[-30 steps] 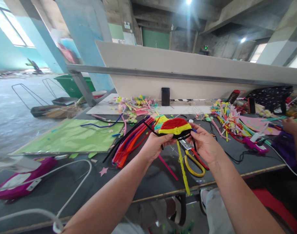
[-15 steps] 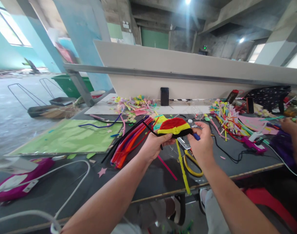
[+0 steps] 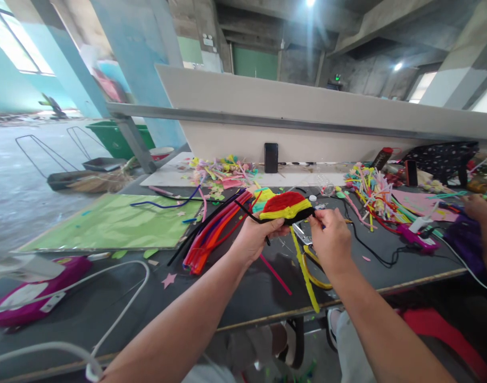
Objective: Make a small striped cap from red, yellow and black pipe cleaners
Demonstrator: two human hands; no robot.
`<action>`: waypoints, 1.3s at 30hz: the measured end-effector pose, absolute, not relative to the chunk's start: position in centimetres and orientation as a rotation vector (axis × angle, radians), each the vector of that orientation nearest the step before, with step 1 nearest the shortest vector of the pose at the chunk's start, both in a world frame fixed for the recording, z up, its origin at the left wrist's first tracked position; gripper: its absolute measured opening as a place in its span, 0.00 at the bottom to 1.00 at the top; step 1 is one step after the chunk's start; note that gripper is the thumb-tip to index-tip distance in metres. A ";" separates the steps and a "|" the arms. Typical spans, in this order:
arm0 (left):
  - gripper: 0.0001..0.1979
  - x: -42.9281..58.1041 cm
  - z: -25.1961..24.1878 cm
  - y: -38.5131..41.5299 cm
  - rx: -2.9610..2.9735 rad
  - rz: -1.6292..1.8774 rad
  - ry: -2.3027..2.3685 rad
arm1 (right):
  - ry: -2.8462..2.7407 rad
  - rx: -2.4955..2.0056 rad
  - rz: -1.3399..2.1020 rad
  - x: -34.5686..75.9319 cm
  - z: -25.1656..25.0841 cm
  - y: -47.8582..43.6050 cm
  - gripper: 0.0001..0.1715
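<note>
Striped fuzzy piece (image 3: 288,205) in red, yellow and black is up in front of you over the table (image 3: 251,303); clock is read from it. Left hand (image 3: 265,234), 7-8 o'clock: clamped on the lower left edge, thumb on top, fingers underneath. Right hand (image 3: 329,234), 4 o'clock: thumb and fingertips pinched on the black end; your knuckles hide the exact contact. Black strand (image 3: 249,211) sticks out at 9, past your left thumb. Yellow strip (image 3: 305,274) runs from beneath the piece to the table edge, 5-6.

Scissors (image 3: 302,235) lie under it at 5, handle partly behind your right hand. Pink stem (image 3: 275,274) at 6. White cap (image 3: 312,198) near 2.

Further out: stem bundle (image 3: 213,239) in red, orange, purple and black, 8-9; green sheet (image 3: 107,223) at 9; pink star (image 3: 169,280) at 8; phone (image 3: 271,158) upright at 11. Pastel stem pile (image 3: 373,186) at 3, purple power strip (image 3: 419,238) just past 3. Co-worker's hand (image 3: 480,205) far out at 3.
</note>
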State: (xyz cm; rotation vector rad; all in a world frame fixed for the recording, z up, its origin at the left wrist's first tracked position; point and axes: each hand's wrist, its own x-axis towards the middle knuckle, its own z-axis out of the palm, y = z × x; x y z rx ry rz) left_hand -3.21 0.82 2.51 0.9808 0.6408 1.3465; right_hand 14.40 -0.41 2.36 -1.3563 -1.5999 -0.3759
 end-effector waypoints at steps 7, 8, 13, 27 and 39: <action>0.19 -3.2 2.5 0.8 0.961 1.346 0.636 | -1.606 -1.362 -0.511 14.4 2.0 -0.1 0.11; 0.19 -3.2 2.5 0.8 0.964 1.345 0.628 | -1.603 -1.365 -0.525 14.3 2.1 -0.1 0.11; 0.19 -3.3 2.5 0.9 0.964 1.364 0.639 | -1.615 -1.384 -0.489 13.9 2.3 -0.3 0.09; 0.19 -3.2 2.4 0.9 0.960 1.345 0.643 | -1.700 -1.461 -0.661 14.1 2.1 -0.1 0.09; 0.18 -3.4 2.2 1.1 0.960 1.327 0.626 | -1.541 -1.408 0.011 14.1 3.8 -0.8 0.13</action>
